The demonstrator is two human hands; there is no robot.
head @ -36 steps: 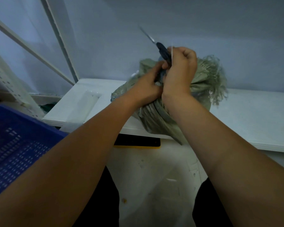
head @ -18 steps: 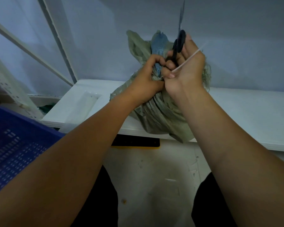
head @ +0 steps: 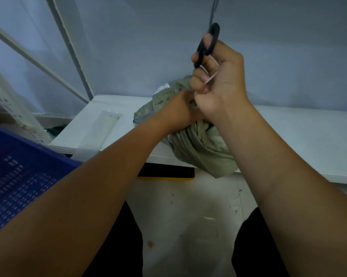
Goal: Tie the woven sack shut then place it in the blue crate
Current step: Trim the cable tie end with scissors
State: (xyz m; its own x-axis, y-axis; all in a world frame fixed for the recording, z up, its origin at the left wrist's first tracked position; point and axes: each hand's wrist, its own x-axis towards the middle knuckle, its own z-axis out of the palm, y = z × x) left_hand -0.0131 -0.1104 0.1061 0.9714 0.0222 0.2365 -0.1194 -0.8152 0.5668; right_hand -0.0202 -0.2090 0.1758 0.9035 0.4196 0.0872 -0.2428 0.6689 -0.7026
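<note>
The grey-green woven sack (head: pixel 200 148) lies on the white shelf (head: pixel 300 136), its lower end hanging over the front edge. My left hand (head: pixel 180 112) is closed around the bunched neck of the sack. Just above it, my right hand (head: pixel 218 76) holds black-handled scissors (head: pixel 207 44) with the blades pointing up out of the frame. A thin white tie (head: pixel 209 78) is pinched in the same fingers. The neck itself is hidden behind both hands. The blue crate (head: pixel 18 176) sits at the lower left.
A white perforated rack (head: pixel 12 108) leans at the left behind the crate. Slanted white frame bars (head: pixel 68 47) stand against the grey wall. A black and yellow strip (head: pixel 166 172) lies under the shelf edge. Below is a stained pale floor.
The sack's raised top has dropped back down onto the shelf. My right hand has lifted with the scissors and the tie, away from the neck. My left hand has stayed on the neck.
</note>
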